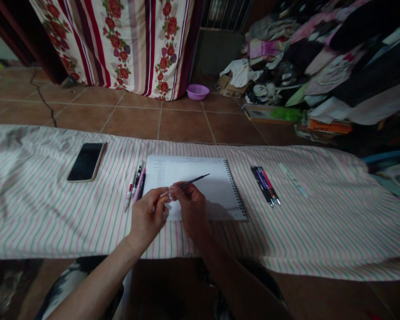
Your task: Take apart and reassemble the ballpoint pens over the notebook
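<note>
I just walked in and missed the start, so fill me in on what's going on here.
Someone is holding what looks like a pen refill in the fingers of both hands, left hand and right hand, above an open spiral notebook. Pens lie in one cluster left of it and another to its right. A dark-screened smartphone lies farther left on the striped cloth.

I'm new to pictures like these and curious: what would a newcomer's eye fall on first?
Probably the left hand and right hand, meeting over the notebook with a slim, pen-like piece at their fingertips. The flowered, striped curtain at the top stands out too, with a purple basin by its lower right corner. A phone lies on the cloth at left.
</note>
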Available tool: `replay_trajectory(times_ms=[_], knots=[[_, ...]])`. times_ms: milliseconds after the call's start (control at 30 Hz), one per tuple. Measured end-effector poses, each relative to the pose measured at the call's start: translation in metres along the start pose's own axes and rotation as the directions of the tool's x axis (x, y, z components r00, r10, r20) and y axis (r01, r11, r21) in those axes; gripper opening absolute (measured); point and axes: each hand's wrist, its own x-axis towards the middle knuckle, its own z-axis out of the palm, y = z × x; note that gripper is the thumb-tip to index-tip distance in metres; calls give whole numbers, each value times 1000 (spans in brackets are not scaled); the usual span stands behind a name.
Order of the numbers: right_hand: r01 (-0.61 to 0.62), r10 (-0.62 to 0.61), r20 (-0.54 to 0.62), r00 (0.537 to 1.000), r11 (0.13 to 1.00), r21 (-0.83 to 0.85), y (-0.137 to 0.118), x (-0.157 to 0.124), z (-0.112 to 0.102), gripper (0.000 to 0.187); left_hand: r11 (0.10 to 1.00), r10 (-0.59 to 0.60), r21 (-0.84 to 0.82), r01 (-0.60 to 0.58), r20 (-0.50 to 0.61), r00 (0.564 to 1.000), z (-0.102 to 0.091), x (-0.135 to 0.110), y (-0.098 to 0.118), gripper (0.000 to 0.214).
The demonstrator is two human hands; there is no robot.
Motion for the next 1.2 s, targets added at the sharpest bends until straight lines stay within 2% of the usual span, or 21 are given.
replay_trajectory(times_ms=[100, 167, 267, 333, 433, 533, 633, 733, 800, 900, 967, 1033, 1133, 1200], knots=[[-16, 17, -13, 1000, 999, 40, 2, -1, -1, 9, 1000, 10, -20, -10, 2, 1000, 3, 1, -2, 17], [-28, 29, -13, 999, 999, 38, 2, -1, -2, 10, 985, -62, -156, 68, 44, 997, 4, 3, -1, 19], [-44, 44, 9, 999, 999, 28, 1, 2, -5, 10, 912, -186, -342, 225, 142, 972, 0, 8, 4, 36], [-37, 37, -4, 999, 999, 13, 0, 5, -7, 10, 828, -256, -437, 352, 264, 930, -5, 11, 7, 36], [-30, 30, -2, 1000, 999, 16, -1, 9, -9, 11, 698, -353, -466, 543, 437, 828, -14, 14, 9, 31], [-41, 40, 30, 999, 998, 40, -3, 9, -8, 12, 685, -365, -427, 590, 501, 785, -20, 16, 11, 26], [-38, 38, 24, 999, 999, 8, -3, 6, -7, 11, 733, -369, -379, 565, 476, 798, -21, 16, 13, 23], [-30, 30, -9, 1000, 1000, -3, -3, 4, -4, 9, 800, -357, -361, 480, 357, 863, -16, 11, 12, 23], [-28, 28, -32, 999, 999, 21, -2, 2, -2, 9, 875, -272, -331, 354, 270, 924, -10, 7, 9, 21], [-26, 29, -45, 999, 996, 83, -1, 0, 0, 9, 989, -71, -125, 82, 96, 993, -3, 1, 2, 17], [-27, 32, -37, 999, 992, 121, 0, -2, 1, 10, 997, 76, 20, -76, 27, 997, 0, -1, -1, 13], [-25, 30, -33, 999, 990, 138, 0, -3, 1, 11, 981, 160, 110, -159, -1, 987, 1, -1, -3, 12], [-11, 17, -43, 999, 992, 124, -1, -4, -1, 11, 982, 160, 102, -160, 7, 987, 3, 0, -3, 11], [-29, 33, -30, 999, 991, 133, -1, -3, -3, 11, 997, 66, -32, -64, 60, 996, 4, 1, -1, 16]])
